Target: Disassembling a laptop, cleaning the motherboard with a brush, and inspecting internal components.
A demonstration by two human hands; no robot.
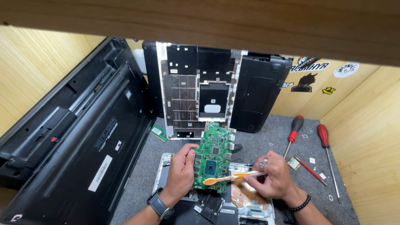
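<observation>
My left hand (181,173) has its fingers closed around the edge of a green circuit board (213,156), holding it tilted above the opened laptop base (216,206) on the grey desk (137,183). My right hand (273,177) pinches an orange toothbrush (229,178), its head touching the board's lower edge. Farther off lie two red-handled screwdrivers (293,133) and upright laptop shells (200,89).

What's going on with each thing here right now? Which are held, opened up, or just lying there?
Green circuit board: held upright in left hand.
Orange toothbrush: held in right hand, head on the board.
Opened laptop base: lying flat, insides exposed.
Stripped laptop shell: propped against the back wall.
Two red screwdrivers: lying on the grey mat, untouched.
</observation>
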